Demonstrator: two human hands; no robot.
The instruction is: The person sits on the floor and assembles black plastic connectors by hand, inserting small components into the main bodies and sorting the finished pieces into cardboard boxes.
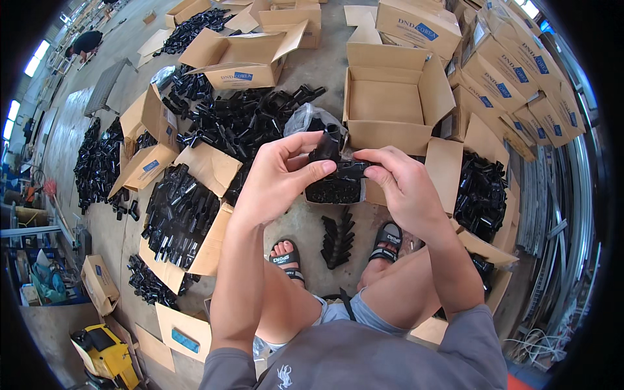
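I have the left hand (276,172) and the right hand (403,185) raised ahead of the knees, sharing one black plastic fitting (349,170). The left fingers are closed around its upright tube, the thumb lying across the front; the right fingers pinch the far end of its sideways arm. Whether it is one piece or two joined, I cannot tell.

To work it well, I would let the left grip steady the tube and make any turn or push with the right, along the arm's own line, so the piece doesn't skew. I would move the fingertips off the open end to see it seat squarely.

In view, a small bin (338,203) of black bits sits just under the fitting, so its rim is the first edge to mind when lowering. Ahead stands an open carton (383,133), its flap near the right knuckles; a filled carton (211,244) borders the left forearm. Between the sandals (385,242), a row of fittings (337,240) lies with concrete floor (299,227) showing beside it, which gives the best way down.
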